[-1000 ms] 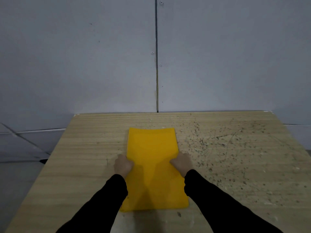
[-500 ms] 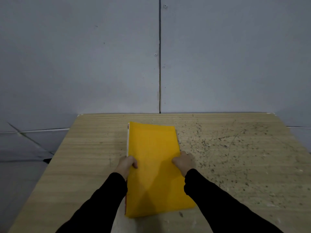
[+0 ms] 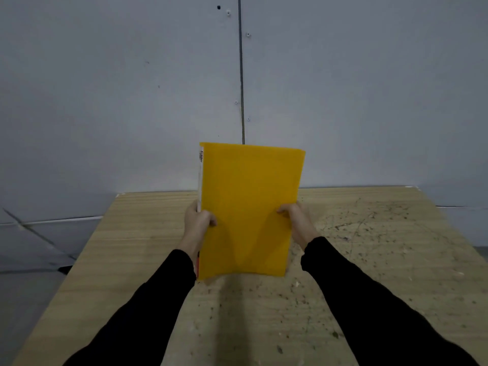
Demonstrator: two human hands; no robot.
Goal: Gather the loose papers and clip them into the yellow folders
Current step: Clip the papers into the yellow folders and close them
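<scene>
Both left hand (image 3: 197, 221) and right hand (image 3: 297, 220) — fingers (image 3: 283, 208) clasping its sides — have lifted the yellow folder (image 3: 248, 196) upright.

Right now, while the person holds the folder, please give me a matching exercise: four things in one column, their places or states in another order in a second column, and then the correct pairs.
Things
1. yellow folder
2. left hand
3. right hand
4. wooden table

States
A. grips the edge that carries the white printed strip
B. speckled with dark marks, below both arms
C. tilted up, held on both sides
D. grips the plain yellow edge

Pairs: 1-C, 2-A, 3-D, 4-B
</scene>
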